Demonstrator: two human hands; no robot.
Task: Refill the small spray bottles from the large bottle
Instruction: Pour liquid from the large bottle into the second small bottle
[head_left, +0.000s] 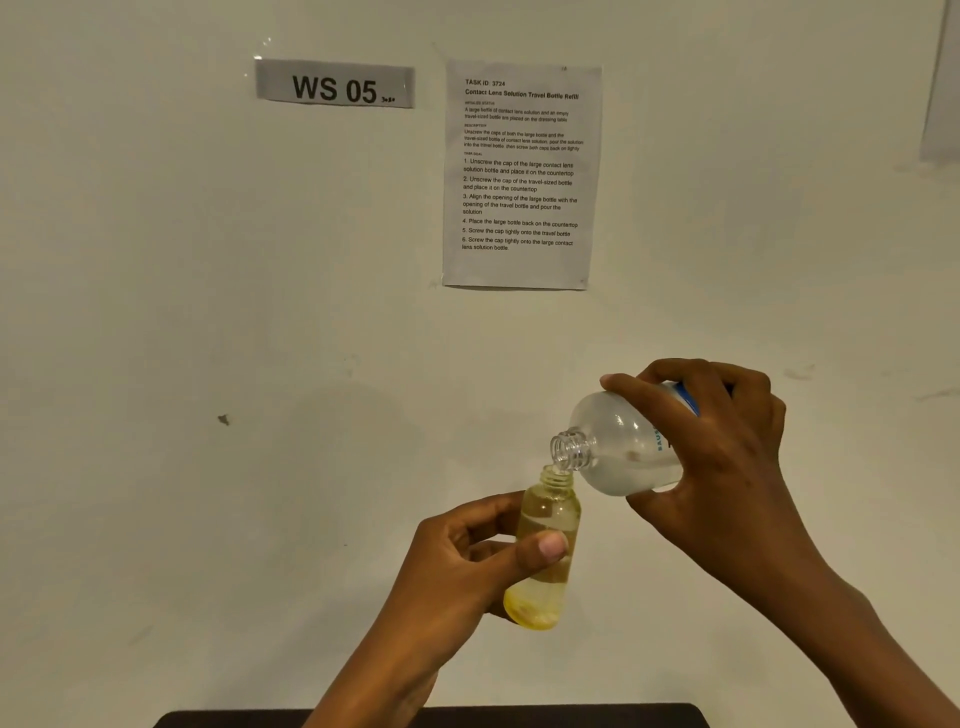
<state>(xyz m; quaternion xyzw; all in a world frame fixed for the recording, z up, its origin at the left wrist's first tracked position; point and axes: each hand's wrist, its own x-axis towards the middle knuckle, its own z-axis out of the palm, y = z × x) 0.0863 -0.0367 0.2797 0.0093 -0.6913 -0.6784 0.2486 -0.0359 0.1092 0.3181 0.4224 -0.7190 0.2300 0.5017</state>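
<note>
Running along the bottom edge of the view is a dark strip, perhaps a table's edge, with both forearms rising over it.

Above it, the left hand grips the small bottle. Its thumb presses across the front and its fingers curl round the back. This bottle stands nearly upright, uncapped, held in the air at the centre of the view. It is clear with a yellow tint that is strongest at the base. Faint lines cross its body, but how full it is cannot be told.

The right hand holds the large bottle from above, fingers wrapped over the top and thumb beneath. This bottle is tipped with its neck pointing down and to the left. Its open threaded mouth sits right at the small bottle's mouth, touching or nearly so. A whitish mass lies along its lower side, and a blue label shows partly under the fingers.

Both bottles stay well inside the frame. Pale plain wall spreads wide to the left of the hands, with a narrower stretch to the right.

Farther back, a small dark mark sits on the wall. Higher up hangs a sign reading "WS 05", with a printed instruction sheet just to its right. Another paper is cut off at the right edge.
</note>
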